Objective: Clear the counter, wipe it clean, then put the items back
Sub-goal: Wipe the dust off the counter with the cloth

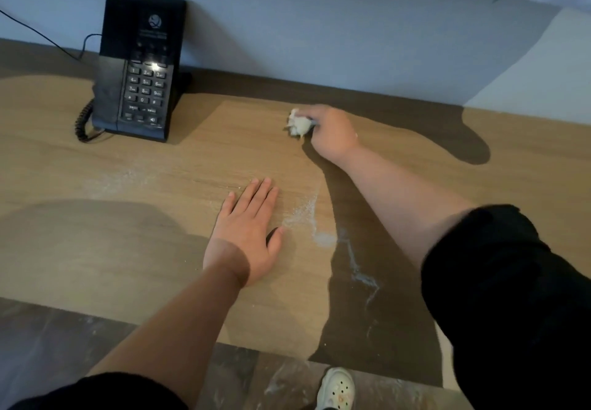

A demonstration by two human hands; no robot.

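Observation:
My right hand (331,131) reaches far across the wooden counter (96,249) and grips a crumpled white tissue (299,124) pressed against the surface near the back wall. My left hand (248,233) lies flat on the counter, fingers straight and together, palm down. White powder (307,214) streaks the wood just right of my left hand and trails toward the front edge. A fainter dusting (128,176) lies further left.
A black desk phone (140,67) with a coiled cord (83,121) stands at the back left against the pale wall. The counter's front edge runs below my arms; a dark floor and a white clog (337,389) show beneath it.

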